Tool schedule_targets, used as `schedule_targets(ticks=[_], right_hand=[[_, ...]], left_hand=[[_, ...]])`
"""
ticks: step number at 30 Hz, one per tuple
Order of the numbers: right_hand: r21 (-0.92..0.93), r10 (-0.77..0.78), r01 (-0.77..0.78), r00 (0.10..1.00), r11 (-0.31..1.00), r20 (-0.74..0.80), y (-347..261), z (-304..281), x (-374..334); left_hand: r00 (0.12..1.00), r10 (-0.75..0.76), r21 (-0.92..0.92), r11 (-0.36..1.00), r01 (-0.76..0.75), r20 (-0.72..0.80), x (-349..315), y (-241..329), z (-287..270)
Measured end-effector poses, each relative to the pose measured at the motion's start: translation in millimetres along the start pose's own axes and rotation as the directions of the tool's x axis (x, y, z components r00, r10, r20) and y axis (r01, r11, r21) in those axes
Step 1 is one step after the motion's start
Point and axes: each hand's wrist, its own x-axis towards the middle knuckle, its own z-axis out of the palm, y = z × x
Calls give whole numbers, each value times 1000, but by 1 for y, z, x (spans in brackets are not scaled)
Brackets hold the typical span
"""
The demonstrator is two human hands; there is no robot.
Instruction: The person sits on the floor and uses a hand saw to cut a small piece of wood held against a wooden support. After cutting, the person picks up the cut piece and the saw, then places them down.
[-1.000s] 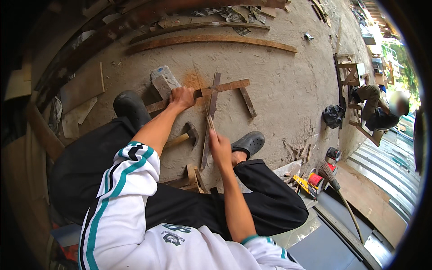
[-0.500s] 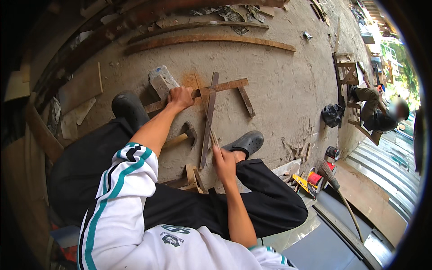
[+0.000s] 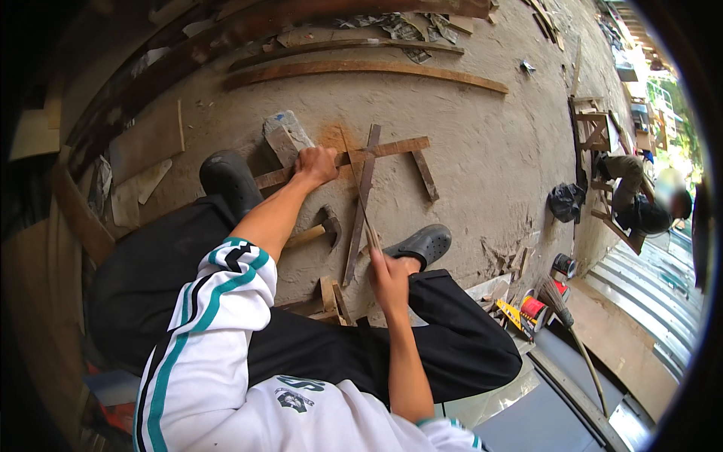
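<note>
The wearer's two bare hands (image 3: 316,165), one handsaw (image 3: 370,232), one hammer (image 3: 307,236), two dark clogs (image 3: 232,181), one black bag (image 3: 566,202), one long-handled broom (image 3: 555,300) and one other person (image 3: 649,215).

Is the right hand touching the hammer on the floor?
Apart: the head view shows floor and a dark wooden strip between the right hand and the hammer.

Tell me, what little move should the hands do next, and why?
Perhaps the right hand should push the thin, straight metal handsaw gently forward: its blade crosses the long, flat brown wooden strip with more length on the near side, the left hand holds that strip, and fine orange-brown sawdust lies nearby.
</note>
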Motion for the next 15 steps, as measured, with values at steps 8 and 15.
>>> schedule_targets(ticks=[8, 15], right_hand=[[-42, -62, 63, 997, 997, 43, -5, 0, -3], [-111, -15, 13, 1000, 994, -15, -5, 4, 2]], left_hand=[[1000, -8, -15, 1000, 8, -23, 4, -7, 7], [1000, -8, -14, 1000, 8, -11, 3, -1, 3]])
